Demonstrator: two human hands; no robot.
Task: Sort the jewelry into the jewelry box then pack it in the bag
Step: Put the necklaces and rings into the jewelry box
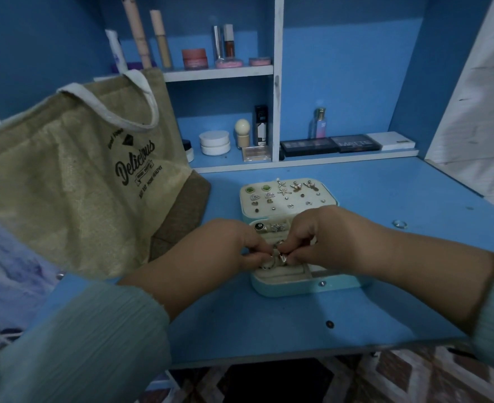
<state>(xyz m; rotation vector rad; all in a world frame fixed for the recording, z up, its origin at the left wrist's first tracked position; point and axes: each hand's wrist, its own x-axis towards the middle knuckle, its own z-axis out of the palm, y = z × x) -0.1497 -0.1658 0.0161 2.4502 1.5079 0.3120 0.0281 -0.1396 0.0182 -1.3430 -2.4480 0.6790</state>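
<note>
- Both forearms reached forward from the bottom corners of the view and converged toward the middle, bare from the wrists to pale green sleeves [74,341] pushed back near the elbows.
- The left hand [225,245] lay knuckles up, fingers curled inward, thumb and fingertips pinched together at its right edge.
- The right hand [321,237] mirrored it, back of the hand up, fingers bent down and in, fingertips pinched at its left edge.
- The two sets of fingertips met, touching or nearly so, between the hands.
- Both wrists were roughly straight, in line with the forearms.
</note>
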